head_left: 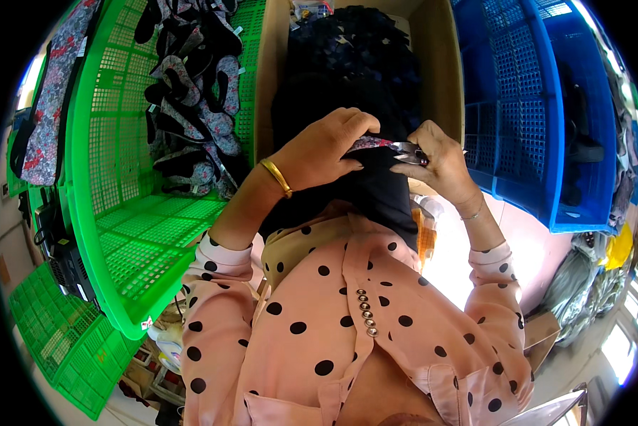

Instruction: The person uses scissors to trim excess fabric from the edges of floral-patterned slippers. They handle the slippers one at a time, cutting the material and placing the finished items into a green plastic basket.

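Note:
My left hand is closed on a small floral fabric piece, pinching it between thumb and fingers above my dark-covered lap. My right hand grips metal thread snips, whose blades touch or nearly touch the fabric's right end. Whether the blades are apart cannot be made out. Just beyond my hands stands a cardboard box holding a heap of dark fabric pieces. Left of it, a green plastic basket holds many curved floral pieces with black parts and small white tags.
Blue plastic crates stand to the right, with dark items in the outer one. A long floral strip hangs over the green basket's far-left side. Another green crate is at lower left. Clear plastic bags lie at lower right.

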A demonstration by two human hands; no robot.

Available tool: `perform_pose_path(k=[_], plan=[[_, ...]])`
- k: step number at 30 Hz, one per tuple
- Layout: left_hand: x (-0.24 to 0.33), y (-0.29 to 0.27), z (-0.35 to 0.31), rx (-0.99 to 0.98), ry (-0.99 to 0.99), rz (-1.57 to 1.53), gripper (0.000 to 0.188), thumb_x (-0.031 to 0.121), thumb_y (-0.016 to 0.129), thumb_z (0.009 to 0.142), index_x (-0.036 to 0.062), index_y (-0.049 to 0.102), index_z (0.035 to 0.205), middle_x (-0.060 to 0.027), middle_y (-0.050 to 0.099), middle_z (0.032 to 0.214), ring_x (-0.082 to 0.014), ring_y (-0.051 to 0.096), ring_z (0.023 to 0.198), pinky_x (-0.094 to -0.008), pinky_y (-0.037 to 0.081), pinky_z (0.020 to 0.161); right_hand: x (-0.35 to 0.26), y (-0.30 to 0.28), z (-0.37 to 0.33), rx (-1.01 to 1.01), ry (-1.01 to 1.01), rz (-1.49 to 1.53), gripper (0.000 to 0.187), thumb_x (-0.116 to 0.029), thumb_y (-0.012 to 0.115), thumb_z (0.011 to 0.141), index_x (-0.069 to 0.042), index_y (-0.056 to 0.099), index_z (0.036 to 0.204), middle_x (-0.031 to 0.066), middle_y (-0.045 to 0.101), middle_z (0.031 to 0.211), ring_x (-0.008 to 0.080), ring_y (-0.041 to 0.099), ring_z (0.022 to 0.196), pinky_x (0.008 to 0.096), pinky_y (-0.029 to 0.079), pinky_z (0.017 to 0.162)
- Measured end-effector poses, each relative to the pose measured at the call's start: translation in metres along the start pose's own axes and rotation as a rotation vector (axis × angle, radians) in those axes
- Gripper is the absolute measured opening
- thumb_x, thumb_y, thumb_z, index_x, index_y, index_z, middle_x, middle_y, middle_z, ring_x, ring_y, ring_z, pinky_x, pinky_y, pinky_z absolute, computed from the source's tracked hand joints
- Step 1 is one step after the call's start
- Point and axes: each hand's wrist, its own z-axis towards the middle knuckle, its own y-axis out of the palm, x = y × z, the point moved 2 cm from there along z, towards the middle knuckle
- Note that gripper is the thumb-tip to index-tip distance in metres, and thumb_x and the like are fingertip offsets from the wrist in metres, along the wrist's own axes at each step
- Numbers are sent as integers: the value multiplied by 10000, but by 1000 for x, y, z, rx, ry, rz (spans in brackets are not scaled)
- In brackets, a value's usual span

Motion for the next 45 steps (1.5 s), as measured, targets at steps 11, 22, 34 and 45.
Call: perform_pose_path(k=[11, 22, 34, 45], plan=[[-34, 16, 22, 482, -54, 282, 257, -95, 617, 733, 39, 522, 931, -124, 519, 863, -329, 593, 780, -379, 505, 676, 5, 8, 46, 217, 30, -224, 276, -207, 778, 792, -56, 565, 882, 117, 591, 762, 310, 607, 657, 377, 485, 562], [-135, -53, -106, 1192, -627, -284, 73, 59, 612, 928, 33, 631, 994, -23, 654, 894, -74, 603, 777, -209, 494, 704, 40, -56, 11, 592, 712, 256, 102, -162, 574, 947, -68, 605, 919, 0, 523, 712, 106, 470, 604, 255, 350, 546], [-433, 123, -252, 325, -1483, 60, 541, 314, 722, 771, 65, 591, 1233, -176, 648, 1197, -338, 629, 1095, -435, 494, 921, 93, -51, 18, 772, 710, 966, 448, -507, 427, 1019, -96, 599, 978, -65, 291, 578, 39, 215, 468, 218, 168, 408], [-427, 85, -207, -46, -1653, 204, 539, 333, 746, 783, 73, 556, 1215, -175, 587, 1268, -346, 600, 1125, -475, 514, 895, 57, 21, 63, 476, 848, 1030, 412, -498, 428, 1023, -108, 530, 935, -66, 296, 575, 31, 218, 473, 217, 159, 428]])
